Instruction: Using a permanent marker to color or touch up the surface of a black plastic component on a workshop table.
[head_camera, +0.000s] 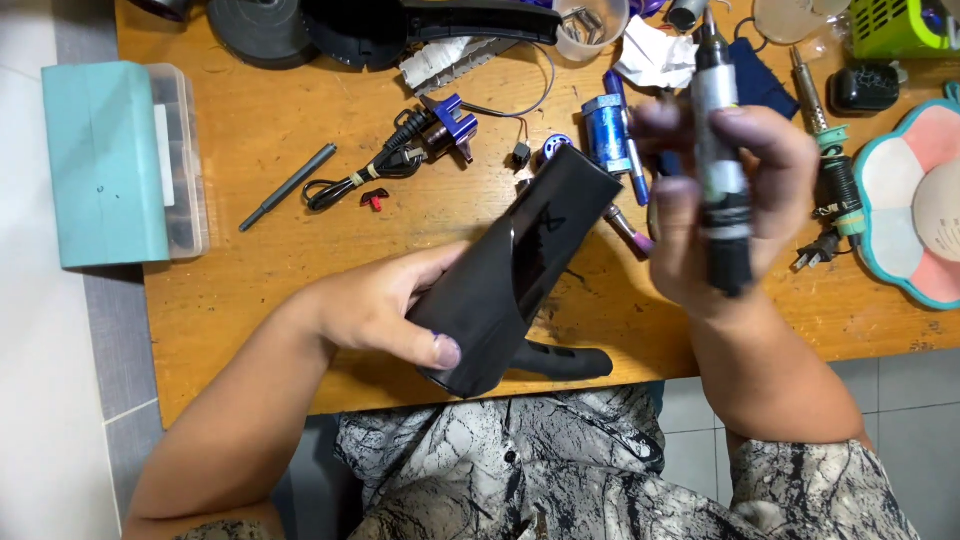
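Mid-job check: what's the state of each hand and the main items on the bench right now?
left hand: gripping the black housing
black housing: held tilted over the wooden table, open end toward the person
right hand: raised, wrapped around the pen-shaped tool
pen-shaped tool: upright, blurred
plastic case: closed, at the table's edge
soldering iron: lying flat, unheld

A teal box (105, 165) sits on the wooden worktop (260, 270), near a thin black rod (288, 187) and a flower-shaped dish (905, 200).
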